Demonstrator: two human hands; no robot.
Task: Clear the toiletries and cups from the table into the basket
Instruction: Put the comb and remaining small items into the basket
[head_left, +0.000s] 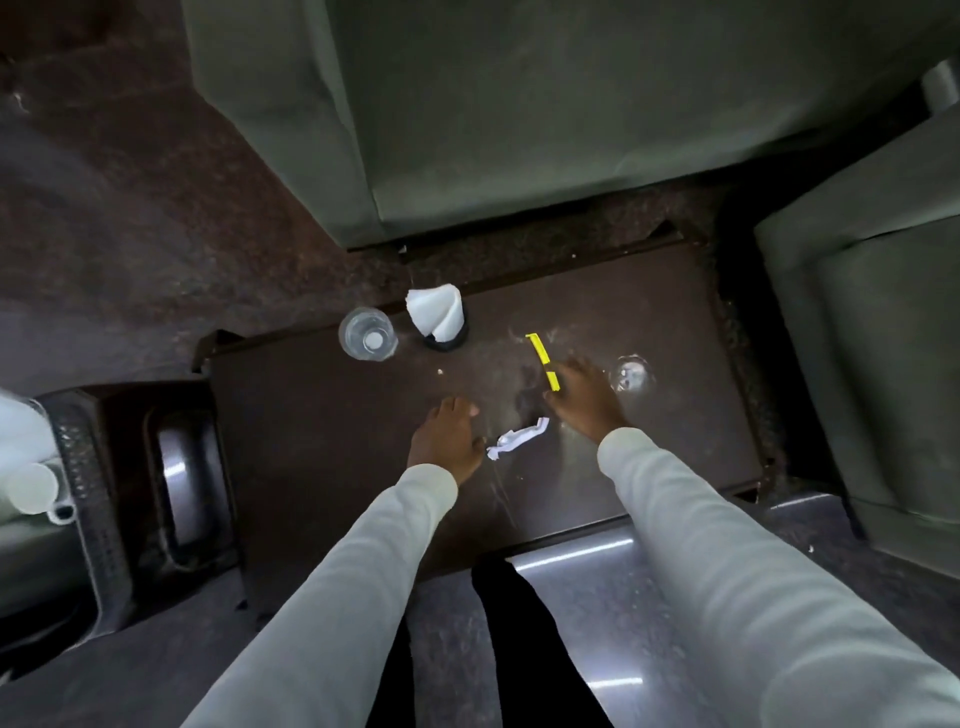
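On the dark brown table (322, 415) lie a yellow comb-like stick (540, 356) and a crumpled white paper (517, 439). A clear plastic cup (367, 340) stands at the far left edge. Beside it is a black cup holding a white napkin (439, 317). Another clear cup (631, 375) stands to the right. My right hand (584, 400) is palm down with its fingertips at the near end of the yellow stick. Open and empty, my left hand (447, 436) hovers just left of the paper. A dark perforated basket (85, 467) sits left of the table.
Grey-green sofa seats (519, 104) flank the table on its far and right sides. White cups (28, 488) poke in at the far left by the basket. A dark glossy object (187, 478) lies inside the basket. A shiny floor strip (571, 571) runs below the table.
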